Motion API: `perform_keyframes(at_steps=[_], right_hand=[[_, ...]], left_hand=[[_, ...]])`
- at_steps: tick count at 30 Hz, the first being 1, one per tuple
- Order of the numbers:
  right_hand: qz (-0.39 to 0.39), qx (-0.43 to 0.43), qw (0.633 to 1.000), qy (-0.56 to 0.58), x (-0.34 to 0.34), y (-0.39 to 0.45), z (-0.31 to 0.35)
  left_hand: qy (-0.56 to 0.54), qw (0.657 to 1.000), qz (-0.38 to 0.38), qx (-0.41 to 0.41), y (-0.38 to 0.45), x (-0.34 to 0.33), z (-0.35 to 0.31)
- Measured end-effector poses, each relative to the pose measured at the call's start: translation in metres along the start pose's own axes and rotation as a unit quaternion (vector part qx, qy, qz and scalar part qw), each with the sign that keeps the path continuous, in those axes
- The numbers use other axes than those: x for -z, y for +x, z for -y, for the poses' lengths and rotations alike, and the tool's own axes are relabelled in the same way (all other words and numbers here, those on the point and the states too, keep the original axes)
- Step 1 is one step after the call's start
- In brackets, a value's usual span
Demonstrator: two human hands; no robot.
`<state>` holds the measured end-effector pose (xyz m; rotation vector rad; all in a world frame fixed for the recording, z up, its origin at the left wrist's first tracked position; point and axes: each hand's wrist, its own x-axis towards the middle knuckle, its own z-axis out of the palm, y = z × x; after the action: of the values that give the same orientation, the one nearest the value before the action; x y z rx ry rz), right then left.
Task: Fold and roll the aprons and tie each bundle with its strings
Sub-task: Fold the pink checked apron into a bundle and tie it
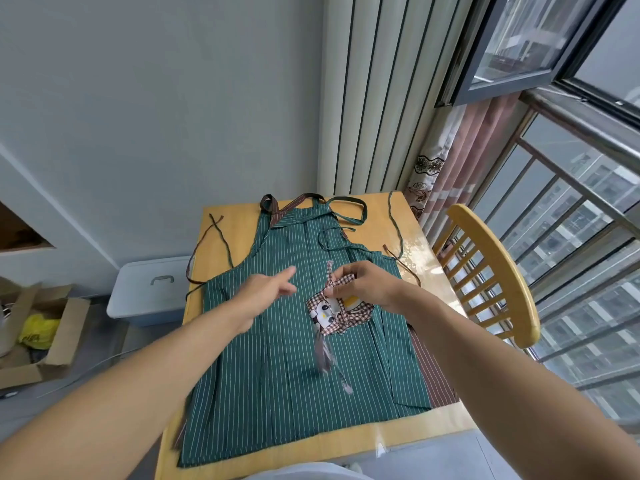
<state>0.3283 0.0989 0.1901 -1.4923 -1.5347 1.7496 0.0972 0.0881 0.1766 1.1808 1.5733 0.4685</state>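
Risk first: the checked bundle point(337, 311) is only half secured. Right hand point(367, 285) pinches its top edge and a strip of checked string point(329, 271) that sticks up; the loose tails point(325, 355) hang down blurred below it. If that pinch slips, the roll likely springs open and the fold is lost. Left hand point(268, 294) holds nothing, forefinger stretched out, other fingers loosely curled, just beside the bundle and above the cloth. It would probably need to take the free tail, and a miss leaves the knot slack.

Second risk: the bundle sits over the green striped apron point(277, 358), so tugging a string could drag or wrinkle that one, or catch its own ties point(341, 216) lying looped near the bib.

Nearest: the green apron's hem hangs close to the near edge of the worktop point(398, 436); a pull towards the body could slide it off.

Looks: the bundle is small, brown-and-white check with a cartoon print patch and a yellow bit, rolled loosely, centre-right on the green apron. The green one lies flat with white pinstripes, bib pointing away. A brown striped apron point(436, 379) shows underneath at the right edge and at the far neck strap.

Far: thin ties point(221, 237) trail across the worktop left and right. Wooden chair point(495, 271) to the right, white bin point(152, 289) left.
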Motion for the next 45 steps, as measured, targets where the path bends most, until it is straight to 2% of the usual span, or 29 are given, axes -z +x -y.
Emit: perform_keyframes(at_steps=[1, 3, 6, 8, 11, 15, 17, 19, 20, 22, 25, 27, 30, 31, 32, 33, 34, 35, 36, 37, 39, 40, 42, 45], right_hand=[[0.01, 0.002, 1.0, -0.006, 0.0, 0.0, 0.001], [0.03, 0.007, 0.999, -0.012, 0.0, 0.0, 0.002], [0.05, 0.011, 0.999, 0.008, 0.002, -0.001, 0.003], [0.057, 0.012, 0.998, 0.015, 0.003, -0.002, 0.004], [0.068, 0.006, 0.998, 0.009, 0.004, -0.004, 0.004], [0.029, -0.009, 0.999, 0.022, 0.003, -0.002, 0.0], [0.005, -0.031, 0.999, 0.019, 0.003, 0.0, -0.001], [-0.016, -0.057, 0.998, 0.002, 0.003, 0.004, -0.005], [-0.024, -0.066, 0.998, -0.005, 0.002, 0.005, -0.005], [-0.035, -0.072, 0.997, -0.002, -0.001, 0.006, -0.005], [-0.03, -0.07, 0.995, 0.071, -0.004, 0.008, -0.005], [-0.014, -0.064, 0.99, 0.123, -0.004, 0.009, -0.006], [0.012, -0.052, 0.987, 0.153, -0.003, 0.008, -0.007], [0.021, -0.052, 0.985, 0.163, -0.001, 0.007, -0.007], [0.031, -0.051, 0.983, 0.171, 0.001, 0.005, -0.007], [0.04, -0.049, 0.983, 0.172, 0.002, 0.004, -0.008], [0.048, -0.045, 0.984, 0.164, 0.002, 0.003, -0.008], [0.053, -0.037, 0.987, 0.147, 0.002, 0.003, -0.008], [0.053, -0.028, 0.99, 0.13, 0.001, 0.004, -0.009], [0.051, -0.022, 0.992, 0.116, 0.0, 0.005, -0.009], [0.058, -0.027, 0.992, 0.107, -0.002, 0.007, -0.007], [0.069, -0.032, 0.991, 0.109, -0.003, 0.008, -0.007], [0.09, -0.044, 0.988, 0.119, -0.004, 0.01, -0.005], [0.07, -0.048, 0.985, 0.148, -0.005, 0.01, -0.005]], left_hand=[[0.037, 0.997, 0.069, 0.008, -0.003, -0.007, -0.001], [0.059, 0.987, 0.145, 0.019, -0.001, -0.019, 0.001], [-0.079, 0.963, 0.25, 0.057, 0.004, -0.027, 0.008], [-0.167, 0.942, 0.284, 0.064, 0.002, -0.03, 0.009], [-0.252, 0.935, 0.243, 0.055, -0.002, -0.035, 0.008], [-0.296, 0.951, 0.089, 0.004, -0.006, -0.038, 0.002], [-0.238, 0.968, -0.002, -0.074, -0.01, -0.036, -0.002], [-0.085, 0.974, -0.077, -0.196, -0.018, -0.032, -0.005], [-0.008, 0.96, -0.085, -0.266, -0.023, -0.03, -0.007], [0.093, 0.922, -0.039, -0.375, -0.029, -0.03, -0.009], [0.243, 0.858, 0.042, -0.451, -0.04, -0.039, -0.008], [0.302, 0.821, 0.07, -0.479, -0.043, -0.043, -0.005], [0.303, 0.806, 0.096, -0.5, -0.048, -0.038, -0.002], [0.271, 0.814, 0.082, -0.507, -0.049, -0.036, -0.002], [0.22, 0.83, 0.035, -0.512, -0.049, -0.035, -0.003], [0.164, 0.85, -0.033, -0.499, -0.047, -0.033, -0.005], [0.118, 0.878, -0.1, -0.453, -0.042, -0.029, -0.01], [0.089, 0.913, -0.131, -0.376, -0.038, -0.024, -0.018], [0.084, 0.949, -0.104, -0.285, -0.033, -0.017, -0.026], [0.094, 0.975, -0.027, -0.197, -0.028, -0.012, -0.034], [0.078, 0.984, 0.139, -0.075, -0.027, -0.008, -0.042], [0.061, 0.981, 0.177, -0.049, -0.025, -0.01, -0.04], [0.04, 0.983, 0.176, -0.029, -0.023, -0.015, -0.032], [-0.002, 0.989, 0.147, -0.025, -0.017, -0.019, -0.022]])
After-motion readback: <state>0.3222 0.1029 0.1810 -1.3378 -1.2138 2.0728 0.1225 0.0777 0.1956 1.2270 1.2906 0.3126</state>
